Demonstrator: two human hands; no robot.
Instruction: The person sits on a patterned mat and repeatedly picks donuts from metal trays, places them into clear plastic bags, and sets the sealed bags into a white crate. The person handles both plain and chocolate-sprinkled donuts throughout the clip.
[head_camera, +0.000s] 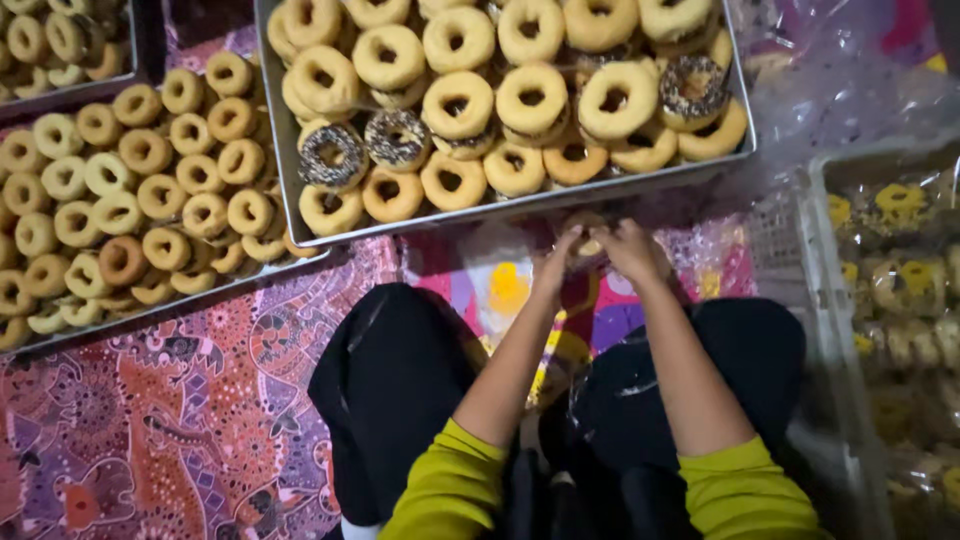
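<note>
Just below the frame's centre, left hand (553, 262) and right hand (630, 248) pinch 1 doughnut (585, 240) (apparently in clear wrap); wrapping step; next needs a firm seal.

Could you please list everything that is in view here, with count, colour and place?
Metal trays: three, grey; one top centre, one left, one at the top left corner.
Plain ring doughnuts: many, golden; filling all three trays.
Chocolate sprinkle doughnuts: at least four, dark; in the top centre tray.
Patterned cloth: one, red, orange and purple; on the floor.
Clear plastic crate: one; right side, holding packed yellow-topped doughnuts.
Single doughnut in clear wrap: one, golden; between both hands.
Black trousers: on the crossed legs, bottom centre.
Yellow-green sleeves: two, bottom.
Left hand and right hand: both gripping the wrapped doughnut.
</note>
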